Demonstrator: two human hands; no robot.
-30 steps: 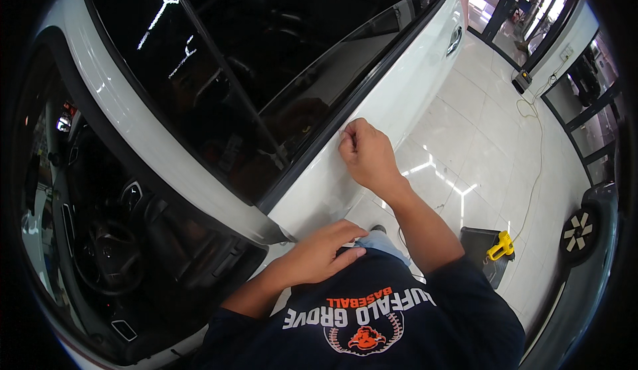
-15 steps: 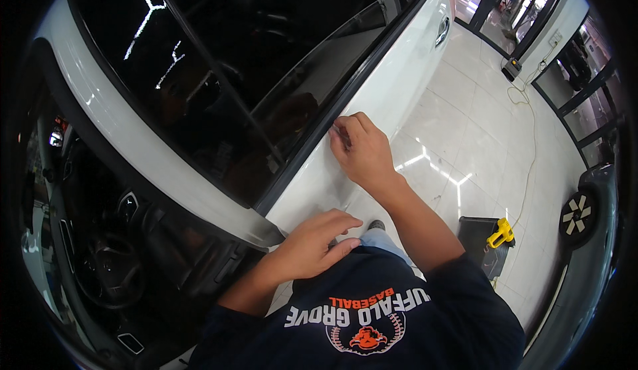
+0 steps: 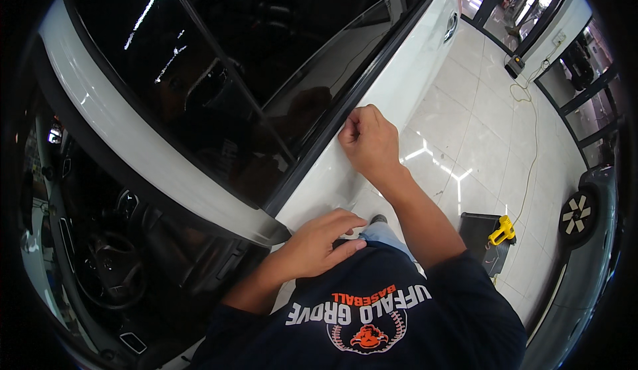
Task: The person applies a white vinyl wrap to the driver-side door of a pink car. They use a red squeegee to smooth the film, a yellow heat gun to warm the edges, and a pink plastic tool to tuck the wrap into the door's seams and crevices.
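A white car door point(image 3: 407, 81) stands open in front of me, its dark glass point(image 3: 229, 114) bordered below by a black trim strip point(image 3: 319, 147). My right hand point(image 3: 373, 143) is at the door's upper edge, beside that strip, with its fingers curled into a pinch. What the fingertips hold, if anything, is hidden. Lower down, close to my shirt and the door's near corner, is my left hand point(image 3: 320, 245). Its thumb and fingers are apart, and I see nothing held in it.
At the left are the car's steering wheel point(image 3: 113, 267) and dark seat. A yellow tool point(image 3: 502, 230) rests on a black case point(image 3: 473, 238) on the tiled floor at the right. A pale cord point(image 3: 533, 144) runs along the floor; beyond it is a grey car point(image 3: 591, 237).
My right hand has moved slightly right and its fingers are curled more tightly. The door sits a little farther right in view. My left hand is almost unchanged.
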